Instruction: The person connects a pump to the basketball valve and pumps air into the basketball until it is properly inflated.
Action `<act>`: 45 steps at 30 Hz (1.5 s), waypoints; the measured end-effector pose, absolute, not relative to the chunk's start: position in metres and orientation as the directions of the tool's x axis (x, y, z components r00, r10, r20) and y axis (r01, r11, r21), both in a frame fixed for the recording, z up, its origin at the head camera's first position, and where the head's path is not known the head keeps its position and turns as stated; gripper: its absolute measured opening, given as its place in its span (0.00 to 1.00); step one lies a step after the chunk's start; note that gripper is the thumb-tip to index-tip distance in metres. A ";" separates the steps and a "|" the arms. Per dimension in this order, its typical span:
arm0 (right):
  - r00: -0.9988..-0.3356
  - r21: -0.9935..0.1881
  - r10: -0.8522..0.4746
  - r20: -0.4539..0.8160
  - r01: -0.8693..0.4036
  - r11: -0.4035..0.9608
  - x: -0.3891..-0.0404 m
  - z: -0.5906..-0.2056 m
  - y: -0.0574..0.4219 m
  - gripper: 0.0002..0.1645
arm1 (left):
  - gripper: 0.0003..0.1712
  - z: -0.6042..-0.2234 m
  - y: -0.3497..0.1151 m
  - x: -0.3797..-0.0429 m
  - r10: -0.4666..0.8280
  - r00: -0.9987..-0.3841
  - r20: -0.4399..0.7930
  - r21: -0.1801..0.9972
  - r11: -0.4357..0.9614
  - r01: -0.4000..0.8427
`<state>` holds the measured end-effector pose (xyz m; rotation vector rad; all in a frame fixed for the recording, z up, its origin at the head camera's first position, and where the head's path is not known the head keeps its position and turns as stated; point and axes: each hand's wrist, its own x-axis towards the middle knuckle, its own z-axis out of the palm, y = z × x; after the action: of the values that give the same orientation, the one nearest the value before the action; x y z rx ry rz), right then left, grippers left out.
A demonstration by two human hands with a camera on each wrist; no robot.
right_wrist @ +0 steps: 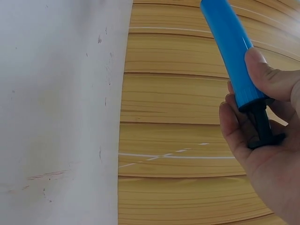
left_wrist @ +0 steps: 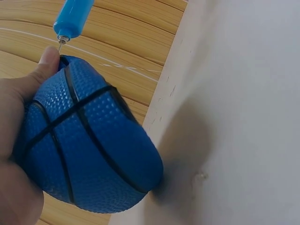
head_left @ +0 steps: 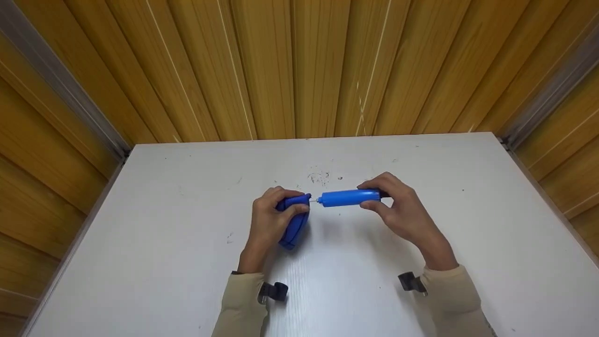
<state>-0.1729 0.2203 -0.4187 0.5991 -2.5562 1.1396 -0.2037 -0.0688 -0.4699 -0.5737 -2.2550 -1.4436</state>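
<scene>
My left hand (head_left: 271, 217) grips a folded, deflated blue ball (left_wrist: 93, 136) with black seam lines, thumb and fingers pinching it near its upper end. My right hand (head_left: 402, 208) holds a bright blue hand pump (head_left: 348, 198) by its rear end. In the right wrist view the pump's black handle (right_wrist: 266, 140) rests against the palm, drawn a little way out of the barrel. A thin metal needle (head_left: 314, 201) points from the pump's nozzle to the ball's edge. Its tip meets the ball beside the left thumb; how deep it sits cannot be seen.
Both hands are above a white table (head_left: 140, 243) with small dark scuffs. Wood-patterned panels (head_left: 299, 70) rise behind it and at both sides. Black camera mounts (head_left: 275, 291) sit on the wrists, over beige sleeves (head_left: 454, 295).
</scene>
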 end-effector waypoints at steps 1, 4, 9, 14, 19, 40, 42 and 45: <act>-0.877 -0.647 -0.253 0.408 -0.474 0.597 -0.173 -0.420 0.221 0.20 | 0.15 -0.469 -0.069 -0.203 0.126 -0.836 0.533 0.751 0.384 0.537; -0.883 -0.669 -0.245 0.401 -0.464 0.580 -0.175 -0.422 0.223 0.20 | 0.17 -0.467 -0.070 -0.203 0.135 -0.840 0.525 0.755 0.383 0.533; -0.887 -0.689 -0.221 0.404 -0.455 0.564 -0.175 -0.422 0.226 0.19 | 0.22 -0.464 -0.070 -0.201 0.174 -0.865 0.471 0.779 0.378 0.500; -0.895 -0.708 -0.191 0.402 -0.436 0.556 -0.175 -0.421 0.229 0.19 | 0.35 -0.463 -0.068 -0.198 0.225 -0.892 0.392 0.777 0.438 0.452; -0.910 -0.746 -0.190 0.368 -0.411 0.524 -0.176 -0.422 0.230 0.18 | 0.30 -0.465 -0.068 -0.199 0.228 -0.873 0.431 0.761 0.428 0.488; -0.929 -0.794 -0.216 0.300 -0.368 0.483 -0.178 -0.424 0.229 0.18 | 0.20 -0.466 -0.074 -0.200 0.222 -0.831 0.510 0.751 0.356 0.556; -0.929 -0.793 -0.218 0.299 -0.369 0.484 -0.178 -0.424 0.229 0.18 | 0.19 -0.466 -0.074 -0.200 0.223 -0.833 0.506 0.755 0.352 0.553; -0.929 -0.791 -0.221 0.298 -0.370 0.488 -0.178 -0.425 0.229 0.18 | 0.19 -0.466 -0.074 -0.199 0.225 -0.836 0.501 0.759 0.349 0.549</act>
<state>-0.1781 0.2287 -0.4246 0.5147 -2.5720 1.4255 -0.1994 -0.0744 -0.4658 -0.6871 -2.3073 -1.4812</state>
